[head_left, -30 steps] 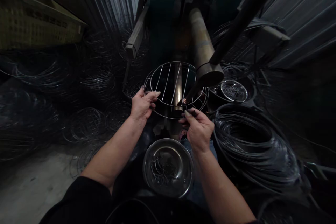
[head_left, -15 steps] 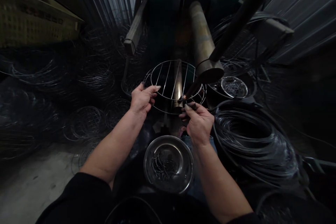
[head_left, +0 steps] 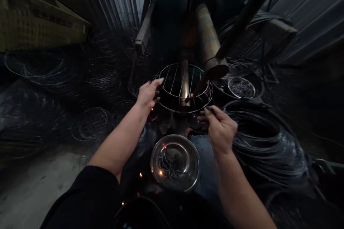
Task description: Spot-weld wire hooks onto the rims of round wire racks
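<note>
The left hand (head_left: 147, 94) is spread wide, its fingers (head_left: 158, 81) against the rim of a round wire rack (head_left: 172, 105). The right hand (head_left: 219, 128) is in a narrow pinch just beside the rack; I cannot tell what it holds. Sparks (head_left: 140, 174) fly around a steel bowl (head_left: 175, 139) of wire hooks (head_left: 168, 167).

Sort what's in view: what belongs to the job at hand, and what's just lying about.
Job at hand:
- left hand
- right hand
- round wire rack
- tapered metal tube
- steel bowl of wire hooks

Lying about:
- black wire coil
- wire racks on the floor
</note>
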A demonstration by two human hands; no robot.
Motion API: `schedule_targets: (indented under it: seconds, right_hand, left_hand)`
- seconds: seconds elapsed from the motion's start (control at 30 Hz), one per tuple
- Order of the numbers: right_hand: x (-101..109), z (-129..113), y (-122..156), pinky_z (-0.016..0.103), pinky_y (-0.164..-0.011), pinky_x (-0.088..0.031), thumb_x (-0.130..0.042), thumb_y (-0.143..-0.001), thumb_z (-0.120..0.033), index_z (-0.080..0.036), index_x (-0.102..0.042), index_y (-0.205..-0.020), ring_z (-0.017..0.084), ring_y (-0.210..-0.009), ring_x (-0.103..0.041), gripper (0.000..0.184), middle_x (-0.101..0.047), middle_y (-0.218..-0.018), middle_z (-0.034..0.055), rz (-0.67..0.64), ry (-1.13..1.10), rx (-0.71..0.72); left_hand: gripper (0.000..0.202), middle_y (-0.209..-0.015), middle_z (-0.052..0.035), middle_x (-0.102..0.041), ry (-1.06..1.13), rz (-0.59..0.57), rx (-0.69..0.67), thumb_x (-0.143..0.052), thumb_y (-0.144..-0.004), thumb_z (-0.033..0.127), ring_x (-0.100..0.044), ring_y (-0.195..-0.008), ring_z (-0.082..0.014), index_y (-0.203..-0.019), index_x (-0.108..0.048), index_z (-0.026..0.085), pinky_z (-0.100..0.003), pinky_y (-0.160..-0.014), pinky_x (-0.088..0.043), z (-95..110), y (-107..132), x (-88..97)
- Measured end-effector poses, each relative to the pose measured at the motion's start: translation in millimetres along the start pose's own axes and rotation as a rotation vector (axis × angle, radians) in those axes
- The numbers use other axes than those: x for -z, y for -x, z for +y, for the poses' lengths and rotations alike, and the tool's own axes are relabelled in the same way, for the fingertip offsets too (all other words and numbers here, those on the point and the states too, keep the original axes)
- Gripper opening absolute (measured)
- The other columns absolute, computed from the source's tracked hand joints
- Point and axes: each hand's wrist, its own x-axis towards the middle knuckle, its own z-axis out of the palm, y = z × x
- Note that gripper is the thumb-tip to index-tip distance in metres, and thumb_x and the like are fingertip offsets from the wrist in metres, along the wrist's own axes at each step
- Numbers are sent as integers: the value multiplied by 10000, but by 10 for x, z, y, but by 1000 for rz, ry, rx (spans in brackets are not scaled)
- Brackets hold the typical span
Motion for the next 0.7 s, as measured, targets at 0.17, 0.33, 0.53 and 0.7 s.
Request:
schedule_targets:
  seconds: [0.17, 0.33, 0.53, 0.7]
  right_hand:
    - [35, -37, 97, 219, -376, -482, -801, -657, -305, -186, -559, -865, 131, -419, -593, 340, -664, -626, -28, -165, -67, -110]
    - [-27, -62, 90, 239, -422, -512, -829, -558, -249, -172, -553, -673, 136, -455, -611, 308, -618, -591, -38, -197, -134, -177]
    - [-141, -70, 40, 218, -477, -511, -809, -593, -313, -162, -621, -745, 140, -543, -653, 285, -666, -656, -4, -208, -175, -172]
    - [-279, -43, 33, 238, -440, -512, -817, -594, -310, -179, -579, -767, 128, -465, -606, 323, -650, -625, -33, -190, -202, -161]
  left_hand:
    - [641, -795, -27, -623, -105, -5, 12, -830, -439, 163, -550, -634, -128, -1022, -564, 168, -245, -541, -401, 78, -148, -29]
    - [529, -732, -12, -610, -55, -10, -17, -773, -496, 159, -541, -599, -124, -973, -546, 178, -226, -512, -385, 22, -180, -41]
    - [357, -652, 7, -570, -20, -26, -69, -751, -499, 159, -513, -559, -107, -774, -526, 189, -195, -460, -362, -23, -164, -50]
    - [339, -636, 13, -558, -17, -18, -69, -746, -498, 156, -507, -557, -97, -738, -508, 183, -185, -465, -365, -8, -112, -50]
